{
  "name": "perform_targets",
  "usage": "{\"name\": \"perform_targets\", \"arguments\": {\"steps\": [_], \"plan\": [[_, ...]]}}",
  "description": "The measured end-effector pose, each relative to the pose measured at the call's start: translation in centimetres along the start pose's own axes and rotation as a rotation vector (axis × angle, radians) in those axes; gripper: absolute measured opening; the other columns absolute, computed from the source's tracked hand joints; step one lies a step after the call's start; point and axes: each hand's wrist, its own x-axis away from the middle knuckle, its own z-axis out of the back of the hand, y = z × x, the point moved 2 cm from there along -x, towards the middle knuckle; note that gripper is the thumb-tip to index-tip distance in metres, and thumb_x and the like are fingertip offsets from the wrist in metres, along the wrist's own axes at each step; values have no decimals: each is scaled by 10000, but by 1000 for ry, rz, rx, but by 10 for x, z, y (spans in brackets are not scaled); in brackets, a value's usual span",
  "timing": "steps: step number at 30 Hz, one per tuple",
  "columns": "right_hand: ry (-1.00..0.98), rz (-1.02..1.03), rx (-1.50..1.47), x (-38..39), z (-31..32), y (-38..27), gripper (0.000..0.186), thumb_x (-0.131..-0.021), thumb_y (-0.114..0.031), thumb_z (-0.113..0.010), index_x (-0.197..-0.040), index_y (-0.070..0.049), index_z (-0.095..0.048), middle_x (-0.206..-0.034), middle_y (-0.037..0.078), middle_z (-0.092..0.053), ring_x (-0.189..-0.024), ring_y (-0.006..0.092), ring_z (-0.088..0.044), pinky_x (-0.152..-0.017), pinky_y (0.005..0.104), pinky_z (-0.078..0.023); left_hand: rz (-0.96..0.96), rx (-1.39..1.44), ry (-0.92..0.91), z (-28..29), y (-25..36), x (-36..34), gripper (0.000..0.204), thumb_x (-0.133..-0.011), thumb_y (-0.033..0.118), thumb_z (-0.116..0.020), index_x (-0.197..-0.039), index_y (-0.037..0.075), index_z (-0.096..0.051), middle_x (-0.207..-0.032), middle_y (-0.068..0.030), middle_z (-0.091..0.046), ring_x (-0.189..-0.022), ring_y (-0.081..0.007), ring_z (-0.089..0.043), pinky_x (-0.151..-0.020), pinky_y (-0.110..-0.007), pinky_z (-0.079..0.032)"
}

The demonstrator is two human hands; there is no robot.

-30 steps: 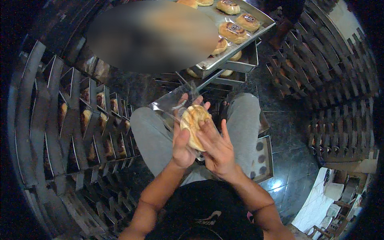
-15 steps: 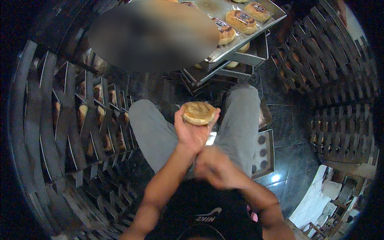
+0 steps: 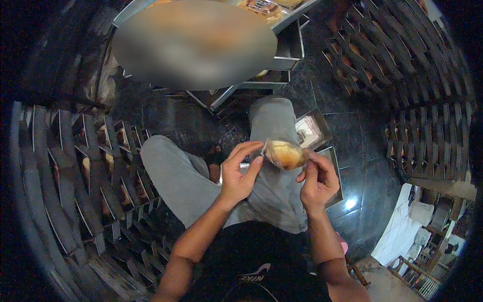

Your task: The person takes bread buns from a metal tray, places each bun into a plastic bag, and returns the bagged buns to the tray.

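A golden-brown bun (image 3: 285,154) hangs inside a clear plastic bag over my lap, tilted between my two hands. My left hand (image 3: 239,172) has its thumb and fingertips closed on the left edge of the bag. With thumb and forefinger, my right hand (image 3: 319,182) pinches the bag's right end. Beside my right knee, a shallow tray (image 3: 327,135) holds flat clear bags with a dark round print (image 3: 308,131).
Ahead, a metal tray (image 3: 288,19) carrying bagged buns (image 3: 262,7) rests on stacked trays, partly hidden by a blurred patch. Racks of stacked trays with buns stand left (image 3: 95,171) and right (image 3: 427,141). Another tray (image 3: 336,173) lies by my right leg on dark floor tiles (image 3: 359,146).
The bun lay bare on my left palm before; now it is inside a clear bag. My right hand has come up to the bag's right end. My view has shifted.
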Motion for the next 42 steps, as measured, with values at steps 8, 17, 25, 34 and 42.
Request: {"name": "perform_targets", "arguments": {"steps": [8,17,25,34,42], "plan": [[30,-182,162,-13,9,-22,121,-912,-112,-733,-923,7,-711,-886,75,-721,-692,81,-618,-616,245,-494,0,184,165,-33,20,-11,97,-920,67,-716,-967,-1,-665,-964,-83,-664,-881,-166,-614,-813,-295,-492],[-262,376,300,-3,32,-48,174,-914,-158,-749,-863,-1,-694,-776,34,-710,-670,76,-594,-573,243,-449,432,481,27,4,25,8,93,-969,101,-665,-967,11,-640,-918,-20,-641,-881,-116,-586,-828,-271,-463],[121,-586,-167,109,21,24,328,-916,-106,-700,-1203,1,-581,-1110,82,-638,-946,140,-616,-840,309,-518,687,310,126,-32,-50,84,201,-957,201,-724,-881,44,-625,-636,48,-524,-609,-9,-443,-527,-228,-326],[-501,924,153,-123,-71,-93,599,-798,14,-763,-1344,-10,-518,-1369,259,-566,-1263,405,-576,-1067,478,-469,430,548,181,29,-39,10,325,-992,155,-633,-1276,21,-546,-1133,-75,-632,-1021,-134,-587,-924,-280,-466],[-495,938,291,-106,-131,-78,413,-676,-17,-786,-1068,-41,-658,-1098,149,-677,-1014,367,-650,-915,488,-507,491,-434,-663,26,-140,31,557,-972,416,-593,-1341,0,-563,-1307,-260,-617,-1244,-414,-571,-1021,-490,-458]]}}
